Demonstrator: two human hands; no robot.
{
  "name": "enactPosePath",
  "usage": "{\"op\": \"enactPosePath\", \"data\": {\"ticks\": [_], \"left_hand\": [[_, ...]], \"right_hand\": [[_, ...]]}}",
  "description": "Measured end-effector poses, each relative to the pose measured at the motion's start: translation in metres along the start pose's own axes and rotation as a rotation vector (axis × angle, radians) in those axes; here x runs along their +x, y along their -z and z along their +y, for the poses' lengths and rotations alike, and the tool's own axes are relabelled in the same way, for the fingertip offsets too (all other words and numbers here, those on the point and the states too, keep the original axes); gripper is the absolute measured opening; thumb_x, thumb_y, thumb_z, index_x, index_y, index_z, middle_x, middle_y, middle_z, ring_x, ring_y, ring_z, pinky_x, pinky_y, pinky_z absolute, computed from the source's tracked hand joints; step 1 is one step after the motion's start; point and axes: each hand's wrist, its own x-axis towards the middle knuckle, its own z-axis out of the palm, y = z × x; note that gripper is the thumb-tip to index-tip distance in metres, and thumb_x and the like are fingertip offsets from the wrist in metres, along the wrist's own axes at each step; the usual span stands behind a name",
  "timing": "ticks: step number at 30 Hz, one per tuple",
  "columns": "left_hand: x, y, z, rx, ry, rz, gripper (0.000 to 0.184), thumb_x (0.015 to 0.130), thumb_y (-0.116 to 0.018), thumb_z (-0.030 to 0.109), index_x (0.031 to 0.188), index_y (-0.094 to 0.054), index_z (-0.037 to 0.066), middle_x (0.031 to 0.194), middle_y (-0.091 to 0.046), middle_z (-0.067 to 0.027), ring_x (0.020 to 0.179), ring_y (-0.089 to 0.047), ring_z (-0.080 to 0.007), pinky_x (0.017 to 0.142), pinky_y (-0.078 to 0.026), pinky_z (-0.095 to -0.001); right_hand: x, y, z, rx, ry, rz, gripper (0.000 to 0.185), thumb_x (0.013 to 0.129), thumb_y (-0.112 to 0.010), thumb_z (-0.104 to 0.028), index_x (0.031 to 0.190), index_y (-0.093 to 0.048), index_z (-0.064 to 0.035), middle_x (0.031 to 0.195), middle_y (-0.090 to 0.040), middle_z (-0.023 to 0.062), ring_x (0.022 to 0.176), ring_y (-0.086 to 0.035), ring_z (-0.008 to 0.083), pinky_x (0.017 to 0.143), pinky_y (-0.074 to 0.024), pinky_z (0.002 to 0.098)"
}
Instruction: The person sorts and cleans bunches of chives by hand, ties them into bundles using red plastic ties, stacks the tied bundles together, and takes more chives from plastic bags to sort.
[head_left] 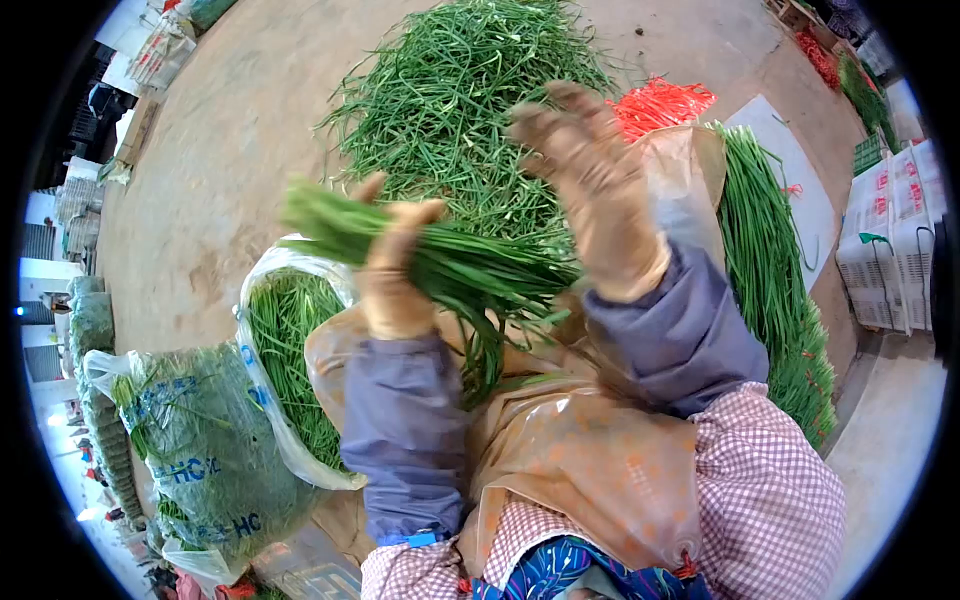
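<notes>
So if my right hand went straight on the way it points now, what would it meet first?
Most likely the heap of loose green stalks, though depth is unclear and your right hand might pass above it.

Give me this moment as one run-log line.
left hand: holding green bundle | right hand: open, raised | loose green pile: ahead | red strips: beside pile

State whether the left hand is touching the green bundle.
Touching: the head view shows the left hand clasped across the green bundle, which juts out on both sides.
</notes>
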Motion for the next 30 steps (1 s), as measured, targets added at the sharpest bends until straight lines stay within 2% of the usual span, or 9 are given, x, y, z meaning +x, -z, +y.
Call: {"op": "enactPosePath", "data": {"ticks": [3, 6, 9, 12, 16, 23, 24, 25, 30], "left_hand": [[0.020, 0.039, 0.011, -0.797, -0.035, -0.188, 0.051, 0.086, -0.061, 0.005, 0.134, -0.045, 0.000, 0.089, -0.060, -0.0071, 0.089, -0.061, -0.0226, 0.097, -0.049, -0.0433], [0.027, 0.054, 0.001, -0.954, 0.093, -0.346, 0.052, 0.088, -0.059, 0.006, 0.137, -0.044, 0.001, 0.091, -0.056, -0.0058, 0.089, -0.058, -0.0211, 0.098, -0.046, -0.0425], [0.022, 0.048, -0.001, -0.989, 0.086, -0.429, 0.054, 0.088, -0.059, 0.007, 0.139, -0.043, 0.002, 0.088, -0.053, -0.0025, 0.087, -0.057, -0.0177, 0.099, -0.043, -0.0404], [0.023, 0.054, 0.000, -1.004, 0.064, -0.451, 0.055, 0.087, -0.060, 0.008, 0.139, -0.043, 0.002, 0.086, -0.051, -0.0004, 0.083, -0.055, -0.0152, 0.098, -0.043, -0.0385], [0.022, 0.061, -0.002, -1.039, 0.052, -0.448, 0.056, 0.086, -0.062, 0.009, 0.139, -0.044, 0.002, 0.085, -0.050, 0.0006, 0.079, -0.052, -0.0142, 0.093, -0.044, -0.0366], [0.021, 0.077, -0.014, -1.079, 0.056, -0.413, 0.050, 0.090, -0.054, 0.008, 0.138, -0.043, 0.000, 0.088, -0.052, -0.0059, 0.084, -0.054, -0.0193, 0.096, -0.044, -0.0418], [0.022, 0.076, -0.015, -1.076, 0.057, -0.405, 0.050, 0.090, -0.055, 0.008, 0.138, -0.044, -0.001, 0.088, -0.052, -0.0058, 0.083, -0.054, -0.0191, 0.095, -0.044, -0.0412], [0.023, 0.075, -0.015, -1.072, 0.057, -0.395, 0.049, 0.089, -0.055, 0.008, 0.137, -0.045, -0.001, 0.087, -0.052, -0.0058, 0.082, -0.054, -0.0190, 0.094, -0.045, -0.0406], [0.024, 0.074, -0.012, -1.049, 0.028, -0.368, 0.049, 0.085, -0.060, 0.006, 0.131, -0.050, -0.003, 0.080, -0.047, -0.0004, 0.074, -0.050, -0.0132, 0.085, -0.044, -0.0325]], "right_hand": [[0.008, 0.017, -0.009, -0.142, -0.163, 0.033, 0.048, 0.090, -0.068, -0.028, 0.130, -0.048, -0.0100, 0.108, -0.065, 0.0013, 0.102, -0.059, 0.0119, 0.089, -0.0462, 0.0298], [-0.001, 0.003, 0.004, -0.200, -0.473, -0.172, 0.047, 0.096, -0.060, -0.034, 0.131, -0.046, -0.0062, 0.108, -0.066, 0.0036, 0.103, -0.060, 0.0131, 0.091, -0.0450, 0.0292], [-0.008, 0.000, 0.012, -0.131, -0.480, -0.402, 0.055, 0.097, -0.056, -0.040, 0.135, -0.043, -0.0013, 0.111, -0.065, 0.0086, 0.100, -0.062, 0.0177, 0.095, -0.0458, 0.0321], [-0.009, 0.012, 0.018, -0.237, -0.513, -0.306, 0.060, 0.097, -0.050, -0.049, 0.132, -0.048, 0.0000, 0.111, -0.066, 0.0131, 0.105, -0.063, 0.0224, 0.098, -0.0462, 0.0369], [-0.008, 0.014, 0.003, -0.211, -0.245, 0.030, 0.026, 0.098, -0.057, -0.026, 0.101, -0.064, -0.0015, 0.086, -0.069, 0.0061, 0.077, -0.065, 0.0126, 0.072, -0.0539, 0.0262], [-0.047, -0.010, -0.029, -1.000, -0.247, -0.502, 0.037, 0.084, -0.076, -0.028, 0.109, -0.063, -0.0035, 0.071, -0.062, 0.0017, 0.058, -0.055, 0.0096, 0.054, -0.0455, 0.0253], [-0.049, -0.009, -0.018, -1.161, -0.016, -0.530, 0.032, 0.085, -0.074, -0.028, 0.105, -0.064, -0.0046, 0.070, -0.061, 0.0047, 0.058, -0.058, 0.0154, 0.055, -0.0471, 0.0281], [-0.049, -0.005, 0.005, -1.206, 0.286, -0.515, 0.024, 0.085, -0.073, -0.024, 0.099, -0.065, -0.0058, 0.069, -0.059, 0.0067, 0.059, -0.060, 0.0204, 0.056, -0.0481, 0.0304], [-0.048, -0.003, -0.003, -1.036, 0.183, -0.361, 0.016, 0.090, -0.068, -0.020, 0.089, -0.063, -0.0050, 0.068, -0.059, 0.0074, 0.062, -0.061, 0.0229, 0.057, -0.0487, 0.0325]]}}
